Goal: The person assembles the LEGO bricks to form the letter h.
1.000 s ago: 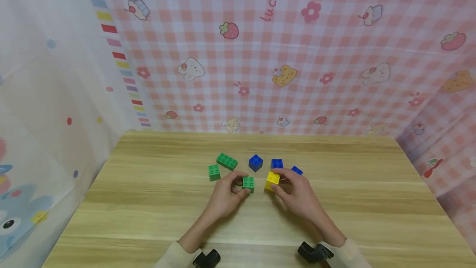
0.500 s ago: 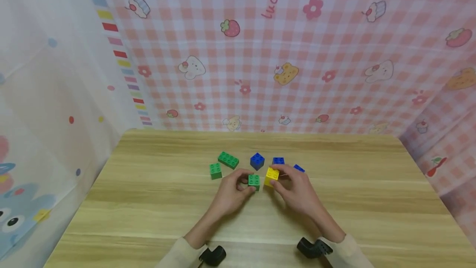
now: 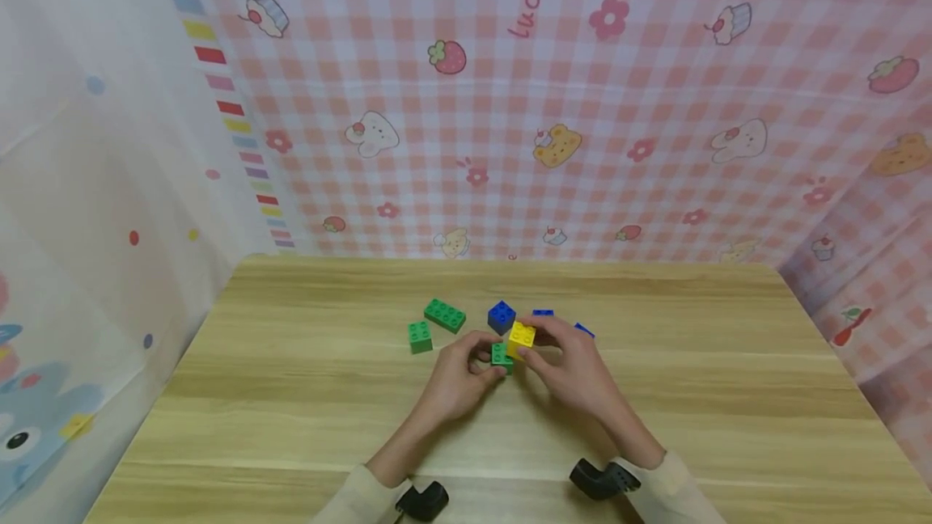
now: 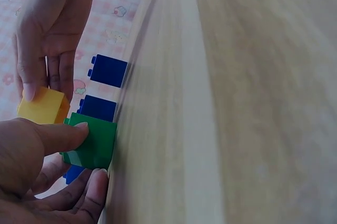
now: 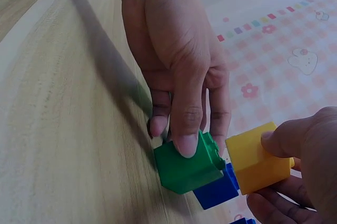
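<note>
My left hand point(image 3: 460, 378) pinches a green building block point(image 4: 95, 142) between thumb and fingers, low at the tabletop. A yellow building block point(image 5: 258, 158) is held between the thumb and fingers of my right hand point(image 3: 571, 362). In the head view the yellow block overlaps the right part of the green one. The right wrist view shows the yellow block just above the green block's studs, its own studs facing away from the green block. Behind the hands lies a blue block point(image 3: 501, 317), with another blue block point(image 3: 543, 313) partly covered by the right fingers.
To the left of the hands are a square green block point(image 3: 419, 336) and a longer green block point(image 3: 445, 314). A further blue block point(image 3: 585, 331) peeks out behind my right hand. The wooden table point(image 3: 306, 346) ends at a pink checked cloth point(image 3: 510, 184).
Both hands have come closer together. My right hand has brought the yellow block left and up over the green block, which my left hand has shifted to the right.
</note>
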A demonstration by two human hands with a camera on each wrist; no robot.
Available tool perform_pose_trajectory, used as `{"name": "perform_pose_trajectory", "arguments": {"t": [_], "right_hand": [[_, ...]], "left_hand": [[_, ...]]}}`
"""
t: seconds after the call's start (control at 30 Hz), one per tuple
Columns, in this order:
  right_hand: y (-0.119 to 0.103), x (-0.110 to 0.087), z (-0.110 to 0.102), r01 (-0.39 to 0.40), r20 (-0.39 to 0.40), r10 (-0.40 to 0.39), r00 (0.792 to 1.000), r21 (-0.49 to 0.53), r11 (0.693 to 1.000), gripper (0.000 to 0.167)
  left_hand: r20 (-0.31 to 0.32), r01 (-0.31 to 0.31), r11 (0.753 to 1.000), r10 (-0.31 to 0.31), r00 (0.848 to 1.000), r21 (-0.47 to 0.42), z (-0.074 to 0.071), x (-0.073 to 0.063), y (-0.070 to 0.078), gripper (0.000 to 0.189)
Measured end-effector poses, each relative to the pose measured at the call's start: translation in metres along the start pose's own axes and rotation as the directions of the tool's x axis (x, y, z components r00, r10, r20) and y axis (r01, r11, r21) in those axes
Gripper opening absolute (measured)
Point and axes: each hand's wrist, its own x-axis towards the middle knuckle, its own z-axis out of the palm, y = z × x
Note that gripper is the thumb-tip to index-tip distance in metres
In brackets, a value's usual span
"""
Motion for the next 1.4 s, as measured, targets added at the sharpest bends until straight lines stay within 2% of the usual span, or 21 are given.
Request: {"name": "perform_pose_trajectory", "arguments": {"t": [0.5,1.03,1.4], "right_hand": [[0.0010,0.0009,-0.0001,0.019,0.028,-0.019,0.999,-0.014,1.000,0.039],[0.0055,0.0013,0.0044,0.055,0.067,-0.055,0.996,0.005,0.998,0.041],[0.0024,0.0005,0.0063,0.021,0.087,-0.020,0.996,-0.014,1.000,0.040]], "left_hand": [[0.028,0.018,1.000,-0.019,0.999,0.016,0.0033,0.0058,0.0045,0.038],[0.044,0.001,0.999,-0.003,0.999,0.039,0.0047,0.0090,0.0015,0.034],[0.033,-0.004,0.999,0.003,0.999,0.038,0.0052,0.0092,0.0003,0.033]]}}
